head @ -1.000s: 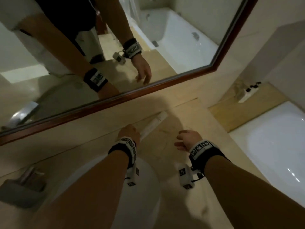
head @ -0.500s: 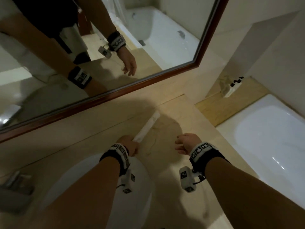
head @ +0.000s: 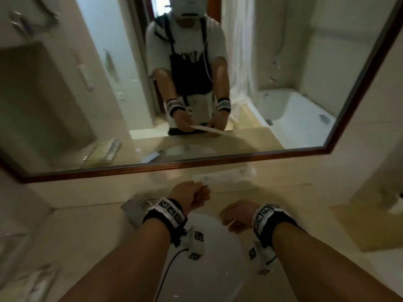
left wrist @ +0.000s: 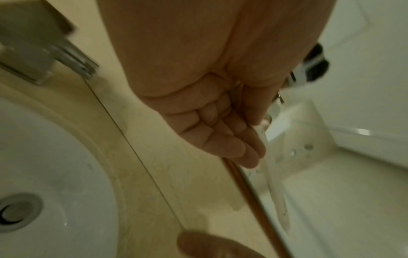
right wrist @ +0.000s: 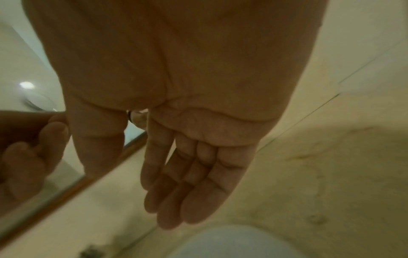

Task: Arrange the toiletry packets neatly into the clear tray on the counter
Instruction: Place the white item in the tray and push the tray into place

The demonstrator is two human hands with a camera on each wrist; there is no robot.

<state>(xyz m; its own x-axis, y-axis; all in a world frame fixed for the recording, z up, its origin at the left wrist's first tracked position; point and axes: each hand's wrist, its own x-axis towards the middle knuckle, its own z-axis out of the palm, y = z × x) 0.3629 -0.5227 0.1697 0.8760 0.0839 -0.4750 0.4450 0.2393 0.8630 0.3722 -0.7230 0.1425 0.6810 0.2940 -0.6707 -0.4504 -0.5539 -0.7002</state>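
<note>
A long white toiletry packet (head: 222,177) hangs level over the counter just below the mirror, and my left hand (head: 201,190) pinches its left end. In the left wrist view the left hand (left wrist: 253,153) has its fingers curled against the pale packet (left wrist: 276,192), which runs along the mirror frame. My right hand (head: 231,223) hovers over the sink's back rim, relaxed and holding nothing; the right wrist view shows that hand (right wrist: 176,200) with loose, nearly straight fingers. Blurred pale shapes (head: 28,277) lie at the counter's left; I cannot tell whether they are the clear tray.
The white sink (head: 209,275) lies under both wrists, with the faucet (head: 133,211) behind it at the left. The wood-framed mirror (head: 218,163) stands close behind the hands. A tan ledge (head: 359,227) and a white tub rim (head: 388,264) lie to the right.
My left hand lifted the packet off the counter's right part and carried it left to above the sink's back. The right hand followed left. The view swung left and upward.
</note>
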